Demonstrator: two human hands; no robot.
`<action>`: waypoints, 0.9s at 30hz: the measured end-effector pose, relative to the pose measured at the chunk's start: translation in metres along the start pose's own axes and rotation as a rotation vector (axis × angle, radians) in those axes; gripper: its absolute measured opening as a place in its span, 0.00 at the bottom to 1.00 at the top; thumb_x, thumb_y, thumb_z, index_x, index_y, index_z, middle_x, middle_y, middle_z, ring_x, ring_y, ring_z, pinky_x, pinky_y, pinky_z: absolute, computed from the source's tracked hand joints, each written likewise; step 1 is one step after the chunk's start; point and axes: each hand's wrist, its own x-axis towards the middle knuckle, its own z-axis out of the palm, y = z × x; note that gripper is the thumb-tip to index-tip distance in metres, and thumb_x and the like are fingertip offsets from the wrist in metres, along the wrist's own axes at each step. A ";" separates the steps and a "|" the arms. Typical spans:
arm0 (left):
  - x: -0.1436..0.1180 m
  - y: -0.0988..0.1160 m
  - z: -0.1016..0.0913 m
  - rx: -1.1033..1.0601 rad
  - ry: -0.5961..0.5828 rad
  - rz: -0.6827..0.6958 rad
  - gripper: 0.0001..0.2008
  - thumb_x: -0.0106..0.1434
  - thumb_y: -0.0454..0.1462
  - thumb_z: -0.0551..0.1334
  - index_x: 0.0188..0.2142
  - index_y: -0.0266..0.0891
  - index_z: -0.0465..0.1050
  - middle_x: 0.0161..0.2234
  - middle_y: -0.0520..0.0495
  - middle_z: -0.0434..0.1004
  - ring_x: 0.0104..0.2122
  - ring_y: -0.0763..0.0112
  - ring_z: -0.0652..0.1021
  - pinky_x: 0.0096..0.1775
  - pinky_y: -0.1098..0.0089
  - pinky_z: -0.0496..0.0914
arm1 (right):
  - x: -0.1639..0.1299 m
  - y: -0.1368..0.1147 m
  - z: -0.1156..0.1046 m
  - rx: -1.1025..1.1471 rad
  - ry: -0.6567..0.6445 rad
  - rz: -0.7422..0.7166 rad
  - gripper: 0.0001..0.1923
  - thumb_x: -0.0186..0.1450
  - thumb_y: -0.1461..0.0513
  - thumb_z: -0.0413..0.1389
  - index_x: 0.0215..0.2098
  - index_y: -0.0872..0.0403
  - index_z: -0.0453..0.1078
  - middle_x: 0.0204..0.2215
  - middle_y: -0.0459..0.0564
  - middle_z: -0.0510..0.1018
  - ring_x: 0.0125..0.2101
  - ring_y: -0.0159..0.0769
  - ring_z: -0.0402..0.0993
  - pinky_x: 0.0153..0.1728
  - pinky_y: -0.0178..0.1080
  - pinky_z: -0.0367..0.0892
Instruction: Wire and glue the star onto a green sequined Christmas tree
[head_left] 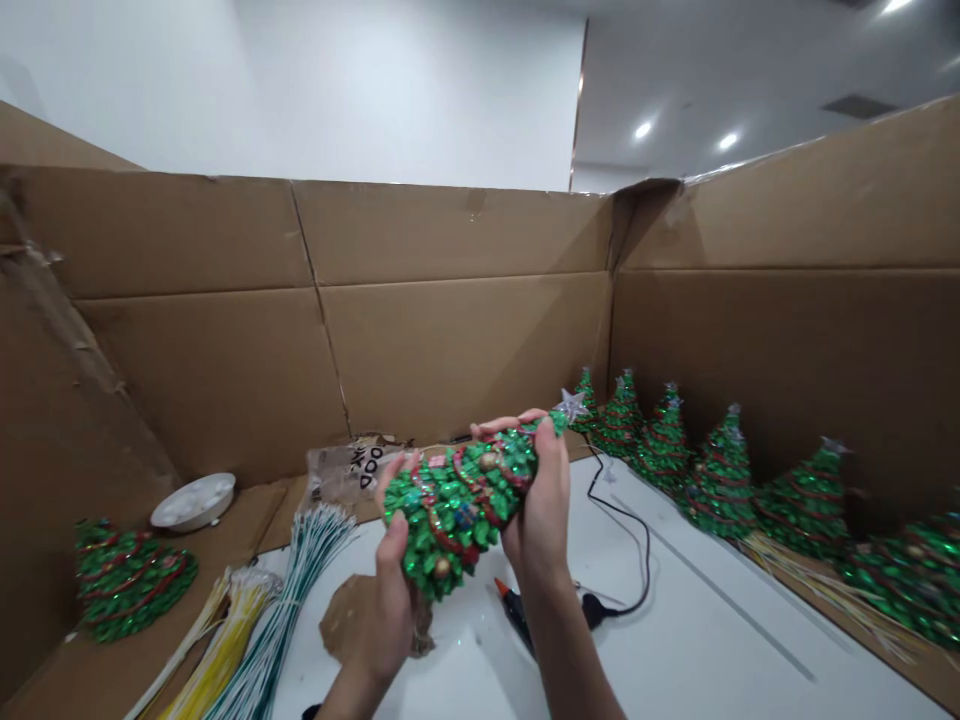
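Observation:
A small green tinsel Christmas tree [457,505] with red garland, baubles and a silver star [571,404] on its tip is held tilted in the air, tip toward the upper right. My left hand [397,560] is closed on its wide bottom end. Up by the star, my right hand [546,495] grips the narrow end, thumb on the front. Below, on the white board [465,680], lie a glue gun [514,610] with an orange tip and a brown piece [352,615], partly hidden by my left forearm.
Several finished-looking trees [724,475] line the right cardboard wall [787,350]. At left are another tree [131,575], a white dish [195,503] and bundles of green-white wires [300,580] and yellow wires [232,640]. A black cable [646,550] crosses the board; a plastic bag [341,470] lies behind.

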 end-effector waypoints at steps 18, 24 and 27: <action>0.010 -0.021 -0.009 0.579 -0.472 -0.042 0.21 0.64 0.53 0.55 0.26 0.40 0.65 0.22 0.55 0.53 0.24 0.73 0.57 0.27 0.74 0.55 | 0.034 -0.042 -0.048 -0.206 0.030 -0.195 0.20 0.60 0.46 0.58 0.26 0.53 0.63 0.23 0.44 0.75 0.29 0.32 0.72 0.33 0.36 0.66; -0.002 -0.032 -0.007 0.597 -0.515 0.028 0.22 0.64 0.54 0.53 0.26 0.39 0.66 0.22 0.54 0.53 0.23 0.73 0.55 0.26 0.72 0.53 | 0.029 -0.051 -0.050 -0.129 0.014 -0.220 0.19 0.63 0.47 0.55 0.26 0.52 0.63 0.22 0.42 0.71 0.27 0.30 0.70 0.36 0.37 0.66; -0.005 -0.033 -0.008 0.613 -0.516 0.032 0.22 0.64 0.53 0.54 0.25 0.39 0.66 0.21 0.53 0.55 0.23 0.73 0.57 0.26 0.73 0.54 | 0.026 -0.056 -0.050 -0.148 -0.014 -0.260 0.18 0.64 0.48 0.55 0.26 0.51 0.64 0.22 0.42 0.70 0.26 0.30 0.69 0.35 0.37 0.66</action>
